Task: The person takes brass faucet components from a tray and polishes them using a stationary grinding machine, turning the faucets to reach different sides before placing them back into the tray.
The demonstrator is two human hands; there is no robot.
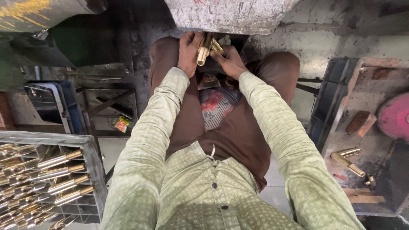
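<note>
Both hands meet out past the knees, just under the edge of a grey machine block [230, 15]. The left hand [188, 49] has its grip wrapped around a brass pipe fitting [204, 47], the threaded end pointing back toward the body. The right hand [230, 61] closes on the same fitting from the other side, fingers touching its angled branch. Nearer than the grip and low to its left, a grey plastic crate [91, 164] holds rows of similar brass fittings [61, 172]. Nearer and to its right, a dirty surface [375, 127] carries a loose bent fitting [347, 158], with a pink disc [394, 117] beyond it.
</note>
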